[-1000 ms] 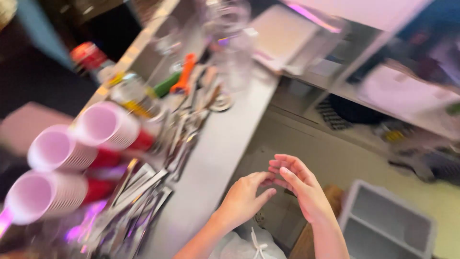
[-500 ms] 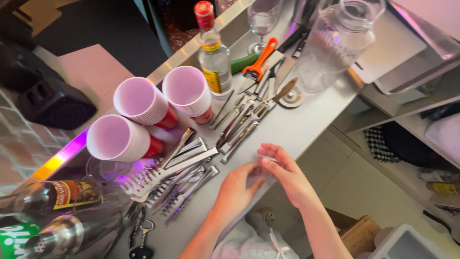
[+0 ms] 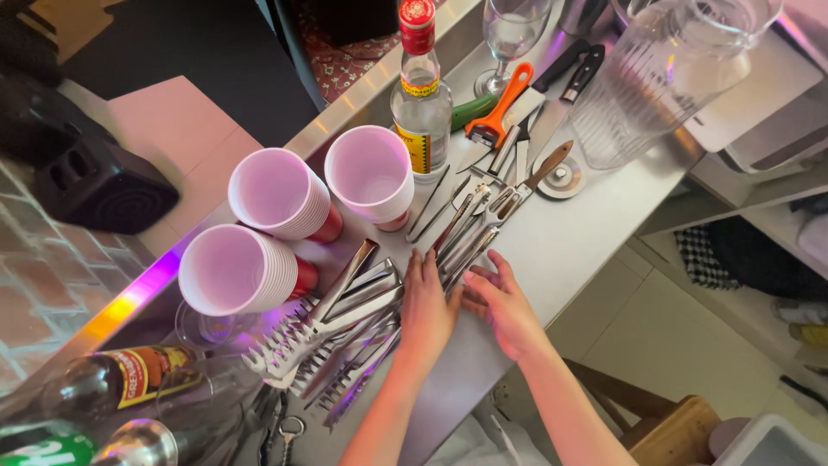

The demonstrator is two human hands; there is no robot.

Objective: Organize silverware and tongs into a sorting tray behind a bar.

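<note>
My left hand lies flat on the steel counter, fingers together, touching the edge of a pile of metal tongs. Beside it, my right hand rests palm down with fingers spread, its fingertips near the lower ends of several slim metal bar tools. Neither hand grips anything. Just beyond the tongs stand three stacks of red cups with white insides.
A clear bottle with a red cap, a wine glass, an orange-handled tool, black-handled knives and a large clear jug stand farther along. Dark bottles lie at the near left. A black speaker sits beyond the counter.
Both hands moved up from below the counter edge onto its top, next to the tongs. The view swung down over the counter and steadied.
</note>
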